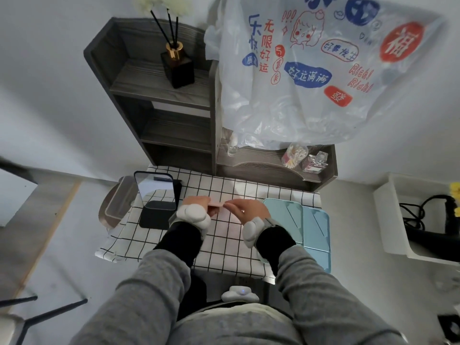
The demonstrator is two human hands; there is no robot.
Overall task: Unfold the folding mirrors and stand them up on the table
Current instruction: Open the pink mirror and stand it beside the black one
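From the head camera, looking steeply down, both hands met over the middle of a table covered with a black-and-white checked cloth. The left hand and the right hand together held a thin pink folding mirror just above the cloth — each hand's fingers closed on one end of it, though whether it was partly opened or only pinched flat was hard to tell, since the hands hid most of it. Both wrists wore padded white bands over dark cuffs and grey sleeves.

To the left of the hands, a black folding mirror stood unfolded and upright on its base, its glass reflecting the cloth. To the right, just beside the right wrist, pale blue-green folding mirrors lay flat near the table's right edge.

At the back of the table stood a dark wood-grain shelf unit with a reed diffuser bottle on its upper shelf — and a printed plastic bag hung over its lower right part
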